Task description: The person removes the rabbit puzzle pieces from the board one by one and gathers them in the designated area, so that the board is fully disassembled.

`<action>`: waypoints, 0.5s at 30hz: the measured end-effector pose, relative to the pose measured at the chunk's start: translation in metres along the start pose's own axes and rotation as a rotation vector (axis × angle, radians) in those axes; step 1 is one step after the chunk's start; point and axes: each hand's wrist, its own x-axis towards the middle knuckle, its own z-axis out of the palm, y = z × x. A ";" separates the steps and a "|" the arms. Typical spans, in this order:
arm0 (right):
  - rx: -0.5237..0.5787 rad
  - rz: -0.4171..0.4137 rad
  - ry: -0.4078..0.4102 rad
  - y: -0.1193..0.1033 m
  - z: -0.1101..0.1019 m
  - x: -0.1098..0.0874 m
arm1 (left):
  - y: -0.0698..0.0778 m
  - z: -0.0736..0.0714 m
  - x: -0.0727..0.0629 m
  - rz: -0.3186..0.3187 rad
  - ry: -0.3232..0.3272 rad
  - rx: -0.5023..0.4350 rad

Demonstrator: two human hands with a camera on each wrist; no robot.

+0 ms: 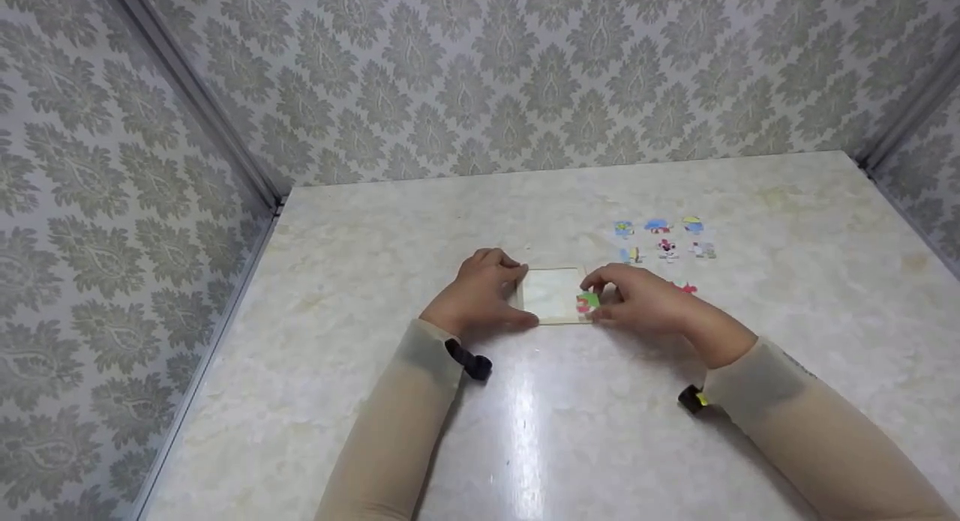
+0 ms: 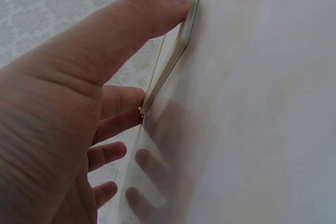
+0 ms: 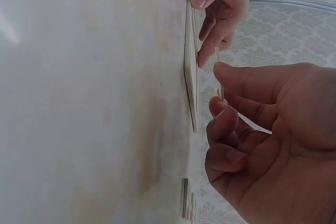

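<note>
A shallow square wooden puzzle tray (image 1: pixel 551 290) lies on the table with its pale inside bare. My left hand (image 1: pixel 484 292) grips it at the left end, thumb (image 2: pixel 176 3) on the near edge and fingertips at the far corner. Between thumb and fingertips, my right hand (image 1: pixel 649 300) pinches a green jigsaw piece (image 1: pixel 589 300) with red and white on it. That piece overlaps the tray's right side in the head view. Seen edge-on in the right wrist view, the piece (image 3: pixel 220 90) is held above the tray (image 3: pixel 191 77).
Several colourful jigsaw pieces (image 1: pixel 666 247) lie spread beyond my right hand. A red piece (image 1: pixel 685 288) is partly hidden behind that hand. Patterned wall panels (image 1: pixel 510 79) close off the table (image 1: pixel 360 296) at the back and sides.
</note>
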 end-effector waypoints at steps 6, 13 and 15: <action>0.012 0.005 0.000 0.007 -0.010 -0.010 | 0.001 -0.001 -0.002 -0.012 0.000 -0.009; -0.004 0.006 0.015 0.023 -0.025 -0.023 | 0.001 -0.001 -0.002 -0.006 -0.005 -0.007; -0.008 0.012 0.017 0.028 -0.030 -0.027 | 0.001 -0.001 -0.002 -0.008 -0.007 -0.008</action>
